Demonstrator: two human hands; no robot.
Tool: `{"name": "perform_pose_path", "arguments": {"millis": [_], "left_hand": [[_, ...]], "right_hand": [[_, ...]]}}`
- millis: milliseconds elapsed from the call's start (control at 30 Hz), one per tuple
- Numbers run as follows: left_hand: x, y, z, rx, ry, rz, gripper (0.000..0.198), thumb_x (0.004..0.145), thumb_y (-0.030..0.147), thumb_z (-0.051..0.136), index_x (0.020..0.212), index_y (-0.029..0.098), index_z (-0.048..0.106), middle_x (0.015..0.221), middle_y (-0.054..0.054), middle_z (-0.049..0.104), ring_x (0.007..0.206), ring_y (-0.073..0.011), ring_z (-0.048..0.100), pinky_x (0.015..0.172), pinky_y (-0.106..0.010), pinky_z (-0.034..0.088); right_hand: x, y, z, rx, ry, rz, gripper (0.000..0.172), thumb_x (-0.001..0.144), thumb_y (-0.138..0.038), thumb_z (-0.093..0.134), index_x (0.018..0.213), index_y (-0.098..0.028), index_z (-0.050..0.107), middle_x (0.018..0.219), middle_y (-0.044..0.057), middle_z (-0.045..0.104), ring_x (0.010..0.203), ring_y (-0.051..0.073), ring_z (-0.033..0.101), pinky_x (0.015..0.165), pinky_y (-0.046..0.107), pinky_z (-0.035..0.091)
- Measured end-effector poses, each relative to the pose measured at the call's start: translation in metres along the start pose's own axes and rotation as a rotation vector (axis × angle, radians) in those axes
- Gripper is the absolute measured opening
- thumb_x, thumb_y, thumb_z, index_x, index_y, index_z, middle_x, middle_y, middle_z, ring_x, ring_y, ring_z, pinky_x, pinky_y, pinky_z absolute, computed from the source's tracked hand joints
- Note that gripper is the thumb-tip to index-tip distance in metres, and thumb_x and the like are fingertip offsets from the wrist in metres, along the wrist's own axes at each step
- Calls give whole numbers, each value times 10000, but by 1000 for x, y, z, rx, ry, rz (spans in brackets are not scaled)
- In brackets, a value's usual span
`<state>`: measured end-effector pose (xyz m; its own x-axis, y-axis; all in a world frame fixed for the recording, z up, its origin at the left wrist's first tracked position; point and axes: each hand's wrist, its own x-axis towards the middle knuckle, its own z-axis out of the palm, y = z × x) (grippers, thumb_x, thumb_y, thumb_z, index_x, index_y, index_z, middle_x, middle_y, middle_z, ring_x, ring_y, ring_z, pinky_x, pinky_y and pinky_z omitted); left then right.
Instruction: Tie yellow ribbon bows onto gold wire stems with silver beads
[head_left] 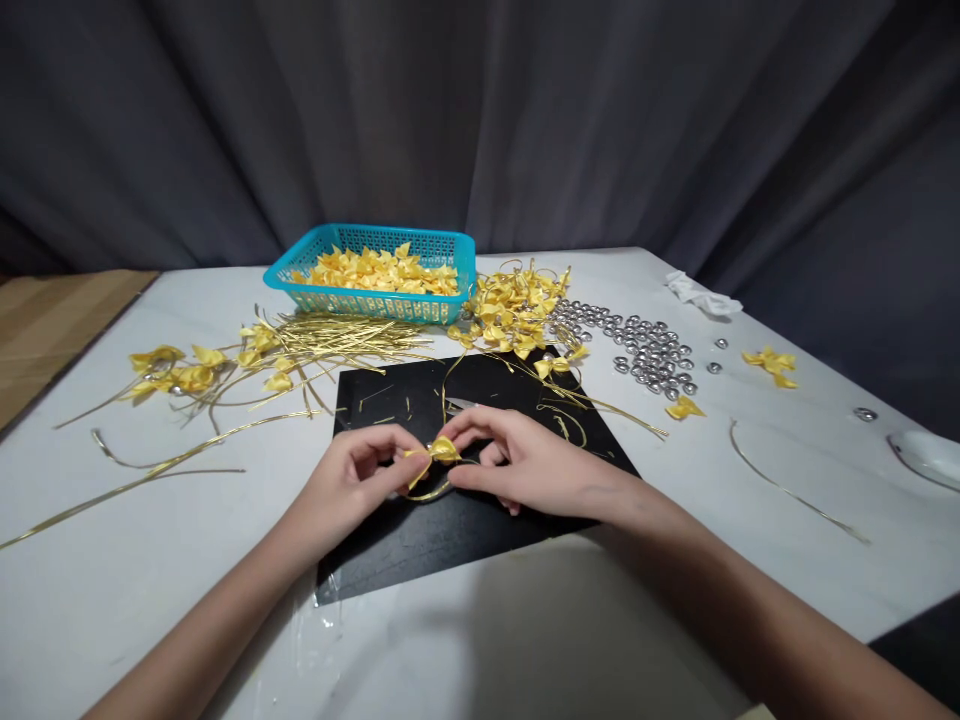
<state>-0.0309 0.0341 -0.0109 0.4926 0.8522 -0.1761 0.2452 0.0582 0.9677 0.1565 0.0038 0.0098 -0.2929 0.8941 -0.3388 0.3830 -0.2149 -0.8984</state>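
Over a black mat (375, 560), both my hands hold one small yellow ribbon bow (444, 449). My left hand (367, 470) pinches its left end between thumb and fingertips. From the other side, my right hand (517, 460) grips the bow's right part and the gold cord (431, 494) that curves below it. The fingers hide where cord and bow meet. Just behind my right fingers lies a pointed metal blade (457, 404), mostly covered by the hand. Short gold cord scraps (373, 396) are scattered on the mat.
A blue basket (300, 268) full of yellow bows stands at the back. Before it lies a bundle of gold cords (345, 340). Right of it are a heap of corded bows (517, 305) and many silver beads (652, 350). A white tissue (701, 296) and dish (926, 458) lie right.
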Motion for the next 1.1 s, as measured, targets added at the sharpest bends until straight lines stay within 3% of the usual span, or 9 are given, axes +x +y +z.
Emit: {"name": "perform_pose_path", "arguments": {"millis": [133,300,433,500,667,833,1000,1100], "left_hand": [[-1,-4,-6,-72,27,7,201,736,340,692,638,169,651,590,16,584,578,-110,483,553,-196,372],[-1,-4,-6,-131,41,-20,171,677,298,727,599,167,650,540,30,576,498,-86,466,501,-184,371],[1,1,-1,-100,64,-46,155,607,277,748,581,154,658,525,27,580,482,-84,470,484,-184,372],[1,3,2,-66,101,-41,160,592,283,742,568,151,654,520,26,568,487,-88,466,479,-188,371],[-1,4,6,11,115,-27,162,608,296,714,579,149,654,520,27,544,482,-90,443,453,-188,341],[-5,3,11,66,69,0,97,593,222,721,595,131,688,515,29,550,478,-75,423,442,-171,313],[-3,0,7,-33,106,7,98,587,224,728,568,137,688,494,29,571,491,-80,455,463,-170,342],[1,-2,2,-152,169,-5,140,617,272,725,577,147,676,497,33,584,492,-74,472,482,-162,369]], "right_hand": [[2,-1,-2,36,-11,5,70,814,-177,604,852,-119,607,584,-56,506,430,33,370,363,140,294],[1,0,-14,-146,-8,-136,165,840,-210,576,728,-115,651,502,-71,402,455,49,307,424,186,241],[-9,-6,-27,-439,66,-376,138,835,-151,564,726,-142,648,636,-12,550,654,108,484,612,229,381],[-17,-13,-29,-469,98,-455,131,834,-122,558,724,-148,624,758,18,610,773,130,531,710,248,411],[-22,-24,-26,-165,185,-271,150,894,-187,482,763,-163,548,568,-44,493,481,78,451,467,197,350],[-9,-29,-21,-221,305,-234,177,876,-157,506,706,-145,556,503,-74,353,449,60,322,433,189,251],[-23,-34,-4,-323,172,-365,165,894,-207,484,770,-151,577,527,-77,327,471,56,288,436,184,232],[-38,-29,5,-416,73,-365,182,907,-192,447,781,-162,576,563,-59,430,508,62,377,479,185,292]]}}
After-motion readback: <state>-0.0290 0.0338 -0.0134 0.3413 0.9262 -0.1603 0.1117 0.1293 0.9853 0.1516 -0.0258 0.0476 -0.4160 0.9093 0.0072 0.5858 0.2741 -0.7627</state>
